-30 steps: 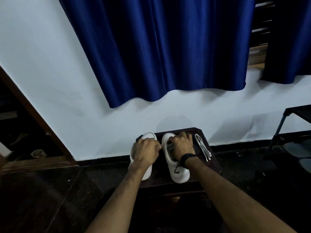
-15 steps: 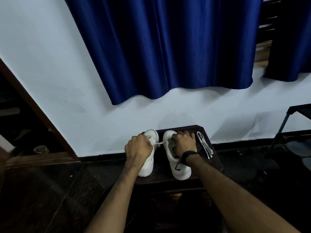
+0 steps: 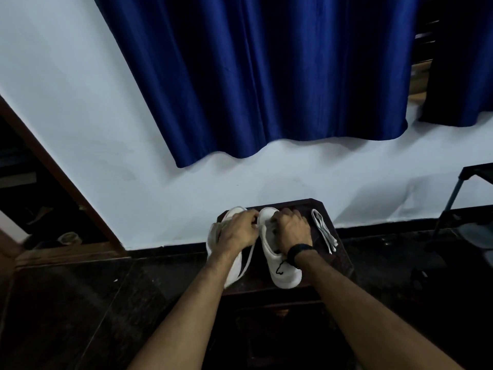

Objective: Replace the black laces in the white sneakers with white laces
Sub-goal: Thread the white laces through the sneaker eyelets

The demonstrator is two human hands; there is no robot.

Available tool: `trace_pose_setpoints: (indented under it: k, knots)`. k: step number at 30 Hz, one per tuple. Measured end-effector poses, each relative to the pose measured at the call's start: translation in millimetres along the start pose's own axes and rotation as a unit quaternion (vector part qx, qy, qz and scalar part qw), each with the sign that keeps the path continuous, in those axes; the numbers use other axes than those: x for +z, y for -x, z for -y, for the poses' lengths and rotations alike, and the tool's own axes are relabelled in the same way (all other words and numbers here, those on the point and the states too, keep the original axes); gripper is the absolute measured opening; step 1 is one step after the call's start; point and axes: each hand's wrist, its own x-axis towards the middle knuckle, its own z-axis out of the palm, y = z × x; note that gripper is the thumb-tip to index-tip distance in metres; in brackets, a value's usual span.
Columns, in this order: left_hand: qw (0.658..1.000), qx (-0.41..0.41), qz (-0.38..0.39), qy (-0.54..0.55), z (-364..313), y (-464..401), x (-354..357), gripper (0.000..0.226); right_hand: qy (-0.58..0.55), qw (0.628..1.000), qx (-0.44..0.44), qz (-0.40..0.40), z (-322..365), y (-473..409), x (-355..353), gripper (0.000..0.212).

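Observation:
Two white sneakers stand side by side on a small dark stool (image 3: 338, 263). My left hand (image 3: 238, 232) lies over the left sneaker (image 3: 234, 271) and pinches a white lace (image 3: 250, 259) at the top of the right sneaker (image 3: 284, 275); the lace's loose part hangs down between the shoes. My right hand (image 3: 290, 228), with a black band on its wrist, grips the right sneaker's opening, fingers curled over the eyelets. A black lace end (image 3: 280, 268) lies on that sneaker's toe. A folded bundle of white laces (image 3: 324, 232) rests on the stool to the right.
A white wall rises just behind the stool, with a blue curtain (image 3: 266, 76) hanging above. The floor is dark and glossy. A black metal frame (image 3: 453, 198) stands at the right. A brown door frame (image 3: 61, 182) slants at the left.
My left hand pulled the white lace out to the left, then came back to the top of the right sneaker. The right hand stayed on the right sneaker.

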Motion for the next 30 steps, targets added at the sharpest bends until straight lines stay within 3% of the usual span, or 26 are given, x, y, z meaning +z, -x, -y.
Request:
trace_pose_setpoints:
  k: [3,7,10,13,16,25,28,30]
  knots:
    - [0.999,-0.018,0.043,-0.022,-1,-12,18,0.022,-0.013,1.0,0.01,0.001,-2,0,0,0.035]
    - [0.996,-0.065,0.007,-0.06,-6,-16,-1,0.034,0.006,1.0,0.015,-0.007,-1,-2,2,0.033]
    - [0.986,-0.127,0.073,-0.074,-7,-21,-41,0.043,0.009,1.0,0.018,-0.012,0,-4,6,0.033]
    - [0.987,-0.148,0.069,0.001,-2,-19,-74,0.019,0.01,1.0,0.019,-0.01,0,-4,5,0.034]
    - [0.981,-0.167,0.054,0.085,3,-13,-88,0.012,0.028,1.0,0.013,0.002,2,-3,3,0.035]
    - [0.979,-0.158,0.016,0.128,4,7,-105,0.028,0.044,0.999,0.01,0.018,1,-1,-1,0.039]
    - [0.958,-0.144,0.038,0.244,-11,16,-124,0.025,-0.012,0.998,-0.037,-0.058,2,1,-4,0.031]
    - [0.927,-0.134,0.078,0.341,-21,17,-131,0.026,-0.138,0.981,-0.087,-0.103,12,6,-15,0.025]
